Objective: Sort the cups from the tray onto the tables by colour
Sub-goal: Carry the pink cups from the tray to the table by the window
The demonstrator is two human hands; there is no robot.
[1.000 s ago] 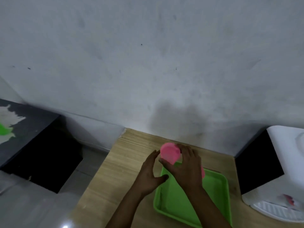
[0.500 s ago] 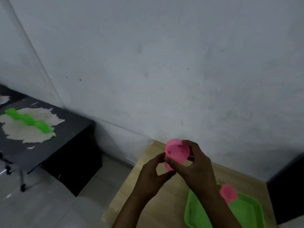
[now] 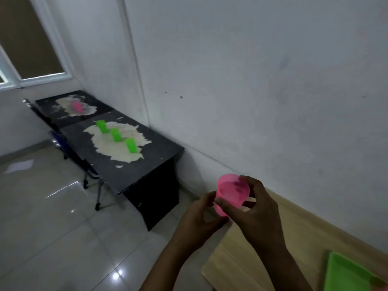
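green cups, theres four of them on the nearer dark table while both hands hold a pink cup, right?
Not quite: the head view shows three green cups on the nearer dark table, not four. The rest stands: both hands, left and right, hold a pink cup.

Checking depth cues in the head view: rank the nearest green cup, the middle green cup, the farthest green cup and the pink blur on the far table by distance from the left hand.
From the left hand, which touches the pink cup:
1. Nearest green cup, front of the row on the near dark table.
2. Middle green cup, centre of that row.
3. Farthest green cup, back of the row.
4. Pink blur, on the far dark table; too blurred to name.
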